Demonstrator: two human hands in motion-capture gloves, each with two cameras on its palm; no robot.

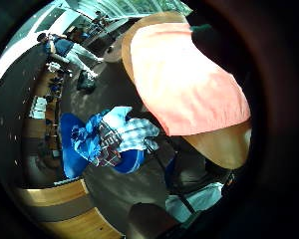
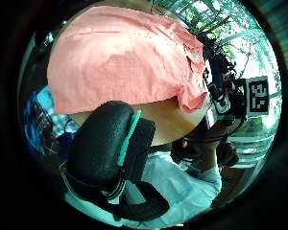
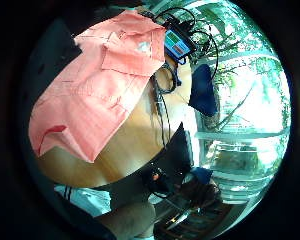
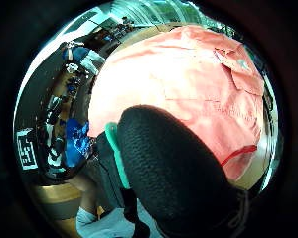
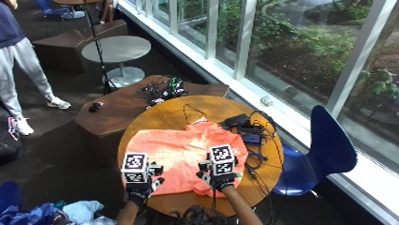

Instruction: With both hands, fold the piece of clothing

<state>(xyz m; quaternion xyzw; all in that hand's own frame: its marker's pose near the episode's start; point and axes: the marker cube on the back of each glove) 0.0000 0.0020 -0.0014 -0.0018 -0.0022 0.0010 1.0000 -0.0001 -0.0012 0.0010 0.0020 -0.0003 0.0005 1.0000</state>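
1. Shirt (image 5: 187, 159): orange, spread flat on the round wooden tabletop (image 5: 168, 115), toward its 6 o'clock edge.
2. Left hand (image 5: 139, 190): at the shirt's 7 o'clock corner, over the tabletop edge. Finger state cannot be told.
3. Right hand (image 5: 218, 179): at the shirt's 5 o'clock hem. Grip cannot be told.
4. Cables (image 5: 252, 136): on the tabletop at 3 o'clock of the shirt.
5. Blue chair (image 5: 324, 150): beside the tabletop at 3 o'clock.
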